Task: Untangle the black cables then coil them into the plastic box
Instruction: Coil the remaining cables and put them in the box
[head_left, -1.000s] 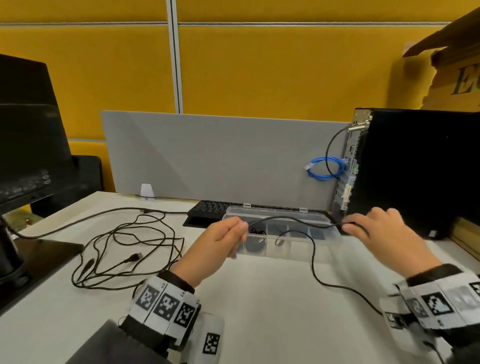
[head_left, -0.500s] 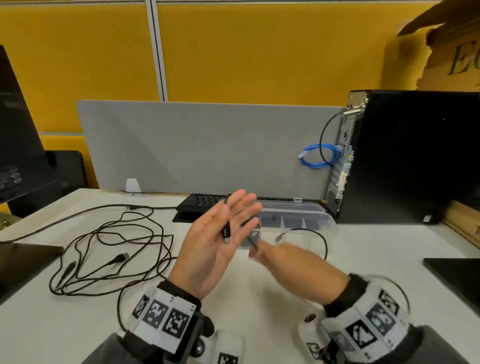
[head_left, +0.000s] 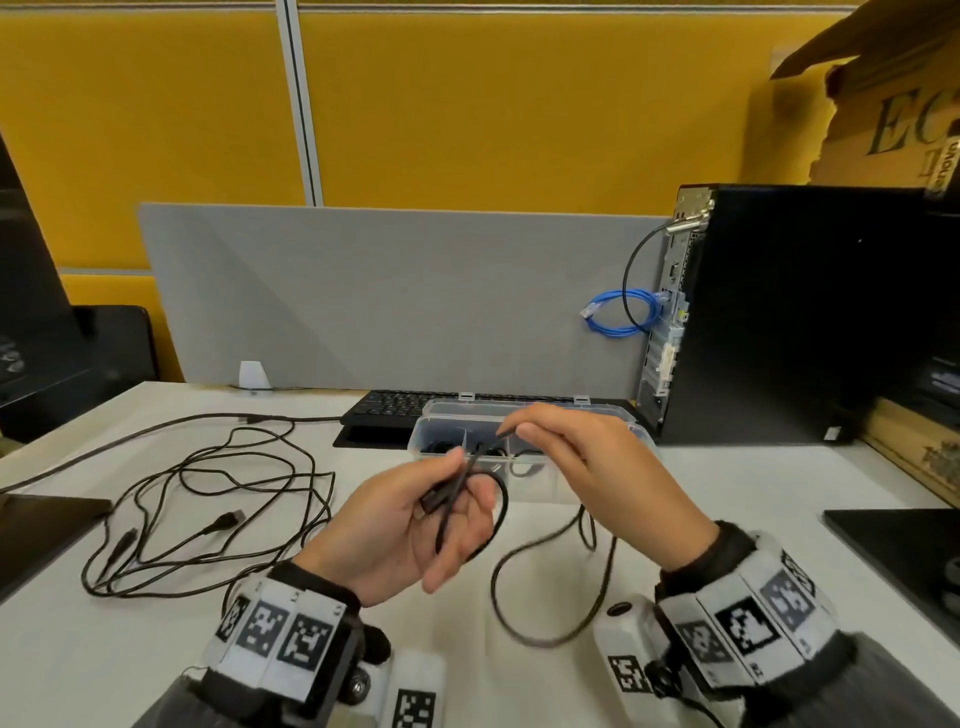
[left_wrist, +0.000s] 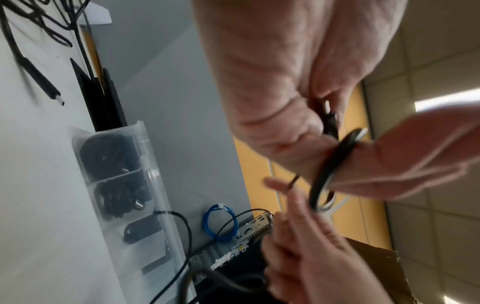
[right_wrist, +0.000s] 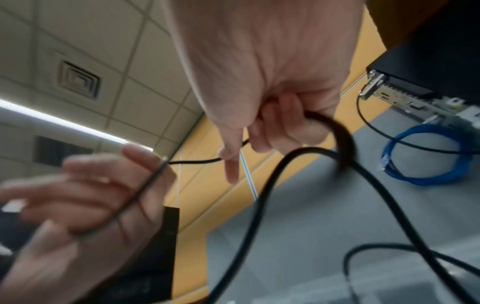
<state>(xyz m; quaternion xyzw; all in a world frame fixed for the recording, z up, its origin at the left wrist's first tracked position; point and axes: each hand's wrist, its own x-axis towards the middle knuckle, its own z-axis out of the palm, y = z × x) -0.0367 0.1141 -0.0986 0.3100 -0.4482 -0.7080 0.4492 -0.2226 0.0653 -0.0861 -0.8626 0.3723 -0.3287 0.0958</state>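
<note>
My left hand (head_left: 447, 512) is palm up above the white table, in front of the clear plastic box (head_left: 550, 488). Its thumb pins the plug end of a black cable (head_left: 540, 636) against the fingers, and one turn of cable loops round them. My right hand (head_left: 517, 430) pinches the same cable just above the box between thumb and forefinger. The slack hangs in a loop down to the table. Close up, the left wrist view shows the cable (left_wrist: 327, 164) across my left fingers. The box (left_wrist: 153, 164) holds coiled black cables in two compartments. A tangle of black cables (head_left: 223, 521) lies to the left.
A black keyboard (head_left: 395, 408) sits right behind the box, against a grey divider (head_left: 389, 301). A black computer tower (head_left: 805, 312) with a blue cable (head_left: 618, 312) stands at the back right. Dark flat objects lie at the table's left (head_left: 41, 525) and right (head_left: 904, 561) edges.
The hands, which held the cable stretched over the box, came together. My left hand turned palm up with the plug, and my right hand wound a loop round its fingers.
</note>
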